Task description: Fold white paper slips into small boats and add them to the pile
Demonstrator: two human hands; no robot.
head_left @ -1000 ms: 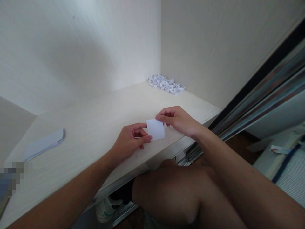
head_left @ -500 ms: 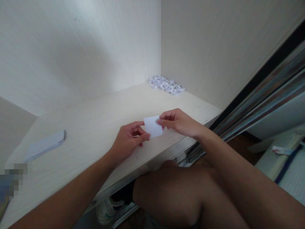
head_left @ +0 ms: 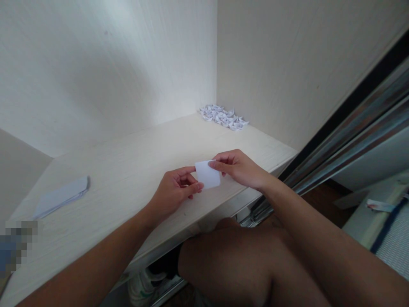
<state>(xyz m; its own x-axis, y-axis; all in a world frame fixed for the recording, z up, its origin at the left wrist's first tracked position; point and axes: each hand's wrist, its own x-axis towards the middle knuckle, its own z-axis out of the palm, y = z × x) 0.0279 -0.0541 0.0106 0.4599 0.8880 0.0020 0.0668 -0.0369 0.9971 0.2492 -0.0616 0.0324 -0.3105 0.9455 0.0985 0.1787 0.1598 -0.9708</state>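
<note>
A small white square of paper is held up between my two hands, just over the front part of the white desk surface. My left hand pinches its lower left corner between thumb and fingers, with the index finger along the left edge. At the top right, my right hand grips the paper, its thumb on the front face and the fingers behind. Whether the paper is folded in layers I cannot tell.
A cluster of small folded white paper pieces lies in the far right corner against the walls. Flat white paper sheets are stacked at the left. My bent leg is under the desk's front edge. Metal door rails run along the right.
My right thumb has slid slightly left along the paper's upper edge. Otherwise the grip stays much the same; the whole view has shifted a little.
</note>
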